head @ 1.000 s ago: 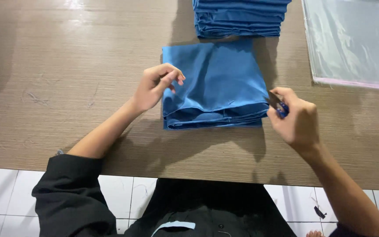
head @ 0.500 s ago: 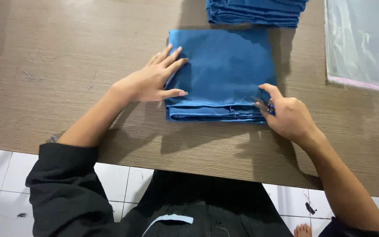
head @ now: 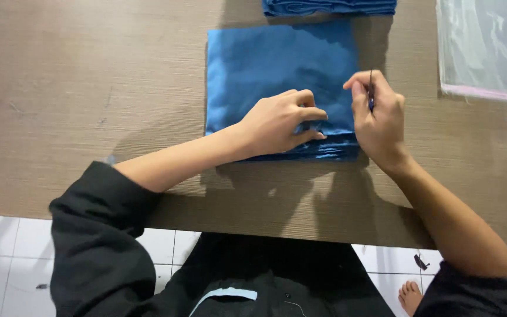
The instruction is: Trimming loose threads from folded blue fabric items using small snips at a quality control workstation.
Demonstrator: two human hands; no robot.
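Observation:
A folded blue cloth (head: pixel 265 70) lies flat on the brown wooden table (head: pixel 77 100) in front of me. My left hand (head: pixel 280 120) rests on the cloth's near edge, fingers curled and pressing on the folds. My right hand (head: pixel 378 114) hovers over the cloth's right side and pinches a small thin dark blue tool (head: pixel 371 94), held upright between thumb and fingers. What kind of tool it is cannot be made out.
A stack of folded blue cloths (head: pixel 330 7) sits at the table's far edge, just behind the single cloth. A clear plastic bag (head: pixel 488 47) lies at the far right. White floor tiles (head: pixel 7 246) and my bare foot (head: pixel 409 296) show below the table edge.
My left hand slid from the cloth's left edge to its near middle. My right hand rose from the cloth's right corner and now holds the small tool upright over the cloth.

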